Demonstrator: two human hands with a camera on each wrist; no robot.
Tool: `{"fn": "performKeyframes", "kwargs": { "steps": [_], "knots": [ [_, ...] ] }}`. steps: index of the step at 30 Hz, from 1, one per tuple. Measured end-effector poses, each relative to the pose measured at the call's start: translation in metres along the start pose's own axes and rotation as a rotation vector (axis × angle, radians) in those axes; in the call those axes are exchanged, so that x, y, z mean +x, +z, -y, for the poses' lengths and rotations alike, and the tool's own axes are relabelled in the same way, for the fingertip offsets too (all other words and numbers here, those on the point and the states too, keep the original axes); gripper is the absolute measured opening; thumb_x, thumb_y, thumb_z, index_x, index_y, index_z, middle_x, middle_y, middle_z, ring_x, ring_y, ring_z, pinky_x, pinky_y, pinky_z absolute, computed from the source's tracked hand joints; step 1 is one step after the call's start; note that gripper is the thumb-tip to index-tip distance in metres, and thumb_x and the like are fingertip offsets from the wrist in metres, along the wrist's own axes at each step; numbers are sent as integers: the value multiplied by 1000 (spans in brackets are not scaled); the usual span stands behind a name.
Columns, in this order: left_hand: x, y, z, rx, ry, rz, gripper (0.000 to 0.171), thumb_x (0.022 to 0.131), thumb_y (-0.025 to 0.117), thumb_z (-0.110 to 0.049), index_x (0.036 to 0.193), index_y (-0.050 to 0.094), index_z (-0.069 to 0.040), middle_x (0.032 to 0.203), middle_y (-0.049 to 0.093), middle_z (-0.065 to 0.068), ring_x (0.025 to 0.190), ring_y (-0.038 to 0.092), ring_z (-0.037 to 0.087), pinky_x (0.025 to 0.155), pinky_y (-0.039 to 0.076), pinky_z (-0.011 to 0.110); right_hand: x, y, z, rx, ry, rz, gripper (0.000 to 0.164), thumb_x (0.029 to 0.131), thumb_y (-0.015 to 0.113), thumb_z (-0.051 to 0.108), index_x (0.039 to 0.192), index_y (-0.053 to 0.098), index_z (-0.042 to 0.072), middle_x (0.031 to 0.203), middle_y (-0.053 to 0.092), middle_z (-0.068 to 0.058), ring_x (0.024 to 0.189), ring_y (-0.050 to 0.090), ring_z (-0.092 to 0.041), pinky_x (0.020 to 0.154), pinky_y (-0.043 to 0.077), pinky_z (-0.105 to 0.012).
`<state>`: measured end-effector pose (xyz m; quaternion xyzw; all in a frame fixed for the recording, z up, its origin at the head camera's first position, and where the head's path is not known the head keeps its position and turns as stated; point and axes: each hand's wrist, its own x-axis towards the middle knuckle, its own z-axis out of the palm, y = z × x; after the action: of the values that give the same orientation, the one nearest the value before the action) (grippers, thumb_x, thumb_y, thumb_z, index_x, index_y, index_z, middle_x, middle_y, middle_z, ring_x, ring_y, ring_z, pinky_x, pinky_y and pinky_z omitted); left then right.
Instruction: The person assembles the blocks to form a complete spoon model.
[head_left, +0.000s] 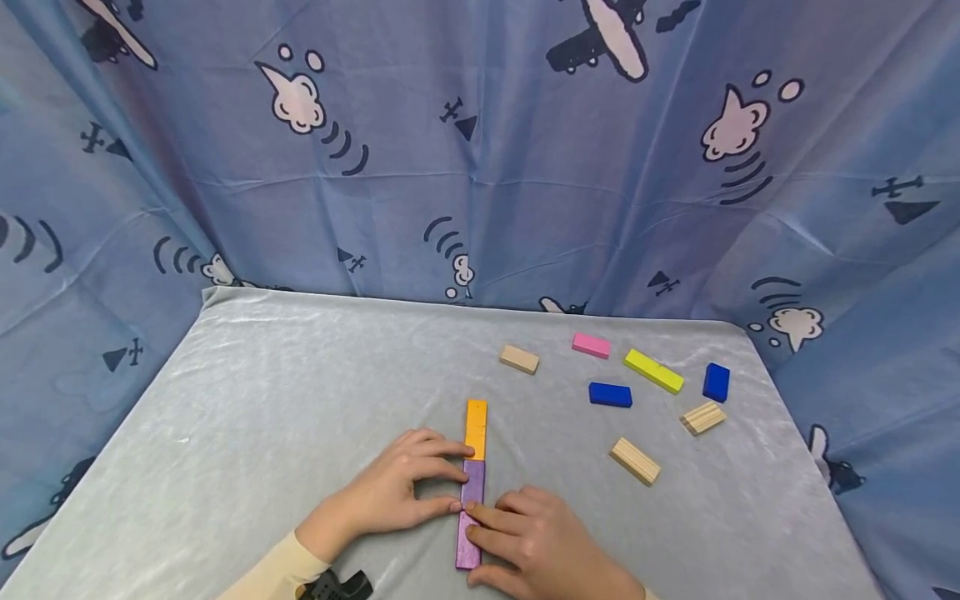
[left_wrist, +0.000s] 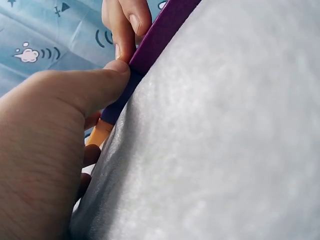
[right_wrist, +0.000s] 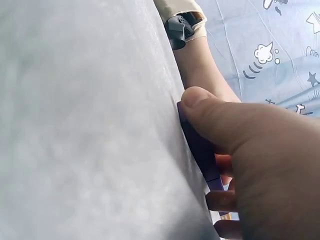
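An orange block (head_left: 476, 425), a purple block (head_left: 472, 482) and a second, lighter purple block (head_left: 468, 546) lie end to end in one straight line on the table. From the left side, my left hand (head_left: 401, 483) reaches in with thumb and fingertips touching the line, spread from the orange block to the joint between the purple ones. My right hand (head_left: 536, 542) rests its index and middle fingertips on the nearer purple block, close to that joint. Its thumb (right_wrist: 195, 98) touches the block's near end in the right wrist view.
Loose blocks lie to the right: a pink one (head_left: 591, 346), a yellow one (head_left: 654, 372), blue ones (head_left: 610, 395) (head_left: 716, 382) and plain wooden ones (head_left: 519, 359) (head_left: 634, 461) (head_left: 703, 417). A grey cloth (head_left: 300, 375) covers the table. A patterned blue curtain (head_left: 480, 167) hangs behind.
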<state>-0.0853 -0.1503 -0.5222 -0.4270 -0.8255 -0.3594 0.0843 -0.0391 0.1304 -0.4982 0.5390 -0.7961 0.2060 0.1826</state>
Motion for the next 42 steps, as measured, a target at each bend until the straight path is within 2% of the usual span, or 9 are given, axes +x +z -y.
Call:
{"fn": "performKeyframes", "kwargs": {
  "steps": [8,15,22,28,32,38,42],
  "knots": [
    [0,-1,-3,-9,-10,1,32,92,90,-42,119,80,-28,146,68,-8,130,60,12,107,49,43,-1,1,2,-1,29,15,43,92,85,57,116,86,21,122,80,8,87,65,-4,77,54,-18],
    [1,0,-1,-1,-2,-7,33,92,89,-45,120,80,-29,145,68,-8,129,60,11,106,49,42,-1,2,-1,1,6,-19,45,91,85,57,117,85,21,124,79,7,89,65,-4,80,54,-18],
    [2,-1,-2,13,7,0,34,93,88,-47,121,80,-30,145,68,-7,129,59,11,107,48,42,-1,2,-2,14,12,-10,45,92,84,58,118,84,21,125,78,7,90,65,-5,82,54,-19],
    [3,-1,-2,20,12,5,33,92,88,-47,120,81,-30,145,67,-8,130,59,11,106,48,42,-2,0,-2,81,48,8,43,100,78,52,125,81,18,128,77,7,97,69,-4,86,55,-21],
    [3,0,-2,13,12,13,33,93,88,-47,120,82,-30,146,67,-8,130,58,11,107,49,43,-2,-10,-8,96,55,-27,36,104,75,42,127,80,15,130,76,3,104,72,-6,88,58,-25],
    [4,1,-2,1,12,19,33,93,88,-47,121,82,-30,147,66,-9,131,58,11,109,49,42,-3,-31,-25,25,138,-74,29,106,74,37,122,82,13,126,78,0,105,75,-12,84,62,-35],
    [2,-1,-1,23,12,7,33,92,89,-48,119,82,-31,146,67,-9,130,59,11,109,50,42,2,-47,-38,68,275,-87,28,101,80,31,125,81,16,131,76,1,112,75,-15,89,63,-42]
  ]
}}
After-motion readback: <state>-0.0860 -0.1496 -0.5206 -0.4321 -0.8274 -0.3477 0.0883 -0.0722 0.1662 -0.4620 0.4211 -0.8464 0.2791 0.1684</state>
